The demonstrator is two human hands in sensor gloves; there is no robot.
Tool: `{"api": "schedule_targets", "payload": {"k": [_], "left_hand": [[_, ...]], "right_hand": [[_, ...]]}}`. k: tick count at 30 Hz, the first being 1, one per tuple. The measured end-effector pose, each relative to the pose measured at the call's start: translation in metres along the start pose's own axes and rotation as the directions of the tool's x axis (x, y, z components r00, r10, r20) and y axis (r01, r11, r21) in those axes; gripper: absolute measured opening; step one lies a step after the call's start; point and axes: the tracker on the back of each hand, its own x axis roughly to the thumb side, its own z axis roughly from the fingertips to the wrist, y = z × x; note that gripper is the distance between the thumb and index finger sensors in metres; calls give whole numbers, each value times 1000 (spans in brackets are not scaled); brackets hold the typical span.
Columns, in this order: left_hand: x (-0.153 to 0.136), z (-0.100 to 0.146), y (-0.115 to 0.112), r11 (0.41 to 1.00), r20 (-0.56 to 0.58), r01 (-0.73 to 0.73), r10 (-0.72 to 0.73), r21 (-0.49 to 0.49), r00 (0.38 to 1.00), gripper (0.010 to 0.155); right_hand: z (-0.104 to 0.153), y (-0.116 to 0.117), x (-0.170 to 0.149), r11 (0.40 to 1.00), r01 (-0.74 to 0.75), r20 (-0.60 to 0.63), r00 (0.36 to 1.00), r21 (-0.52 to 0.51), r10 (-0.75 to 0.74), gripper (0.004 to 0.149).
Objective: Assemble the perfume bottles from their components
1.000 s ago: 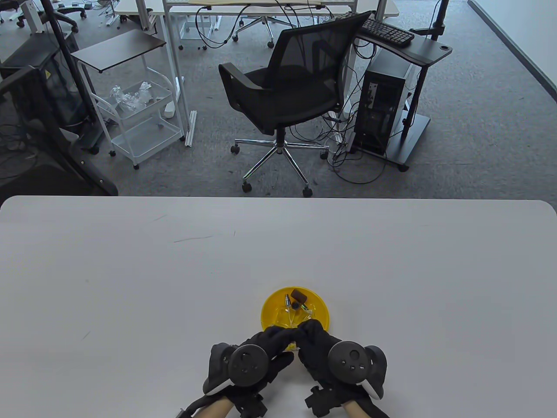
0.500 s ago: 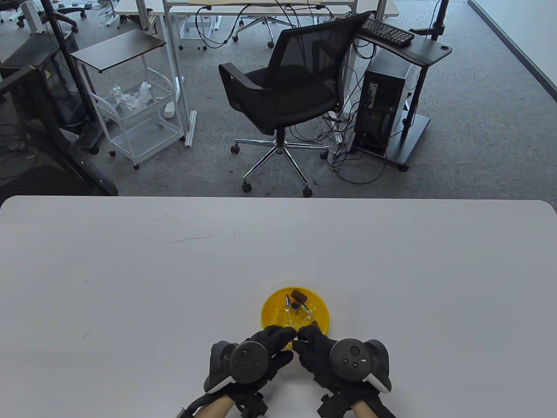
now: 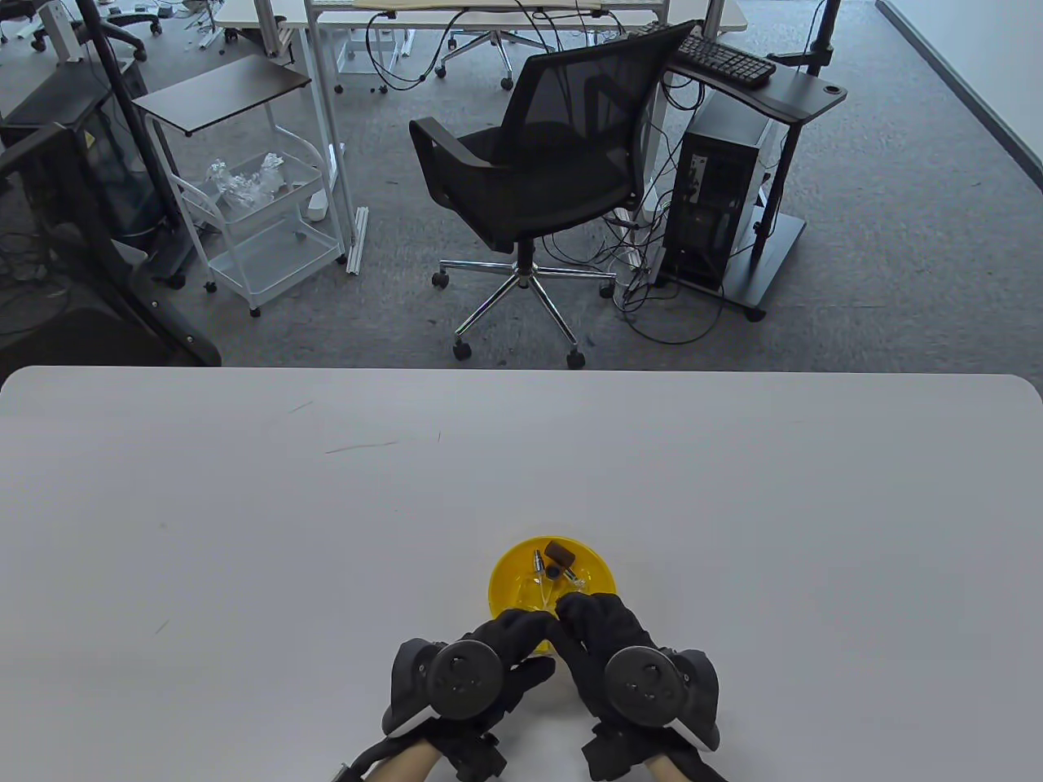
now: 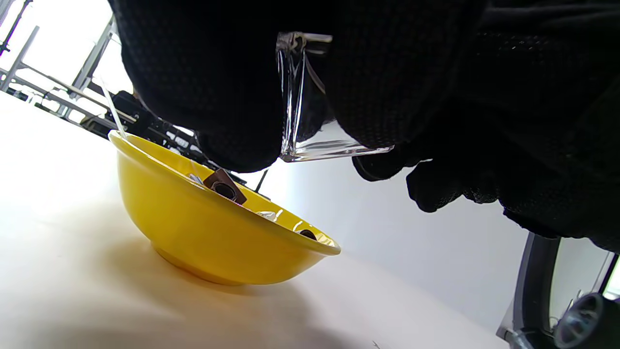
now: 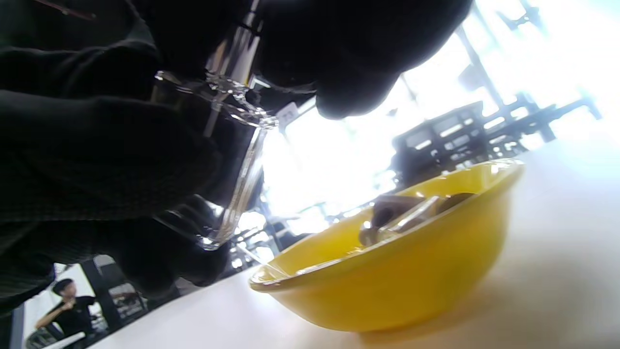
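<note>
A yellow bowl (image 3: 599,578) stands on the white table near its front edge and holds a brown cap (image 3: 561,554), silver sprayers (image 3: 538,560) and other small parts. My left hand (image 3: 509,635) grips a clear glass perfume bottle (image 4: 300,97) just above the table in front of the bowl (image 4: 203,232). My right hand (image 3: 591,623) pinches a silver sprayer head (image 5: 237,48) seated on the neck of the bottle (image 5: 242,179). Both hands meet over the bowl's near rim. The bottle is hidden by the gloves in the table view.
The white table (image 3: 244,529) spreads wide to the left, right and far side. Beyond its far edge stand a black office chair (image 3: 538,163), a white cart (image 3: 261,228) and a computer stand (image 3: 733,195).
My right hand has shifted left and forward over the bowl's near rim, and its wrist has turned. My left hand has stayed almost still.
</note>
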Motion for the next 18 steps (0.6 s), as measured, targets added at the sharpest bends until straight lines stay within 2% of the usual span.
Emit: {"api": "schedule_targets", "payload": {"k": [3,9,11,14,18], "left_hand": [[-2,0,0,1000,-4,-19,19,-4,1000,53],[-5,0,-1,1000,-19,-7,6,-6,1000,53],[-8,0,0,1000,-30,-9,9,-4,1000,53],[-11,0,1,1000,-41,-20,20,0,999,53],[-10,0,1,1000,-35,4,-4,-2,999,53]], "right_hand": [[1,-2,0,1000,-13,29,1000,3,13,34],[-3,-3,-2,982,63,81,994,176,-78,43],[-3,-3,-2,975,46,92,994,216,-67,47],[-4,-2,-1,972,16,99,994,236,-41,47],[-4,0,-4,978,12,71,997,209,-28,44]]}}
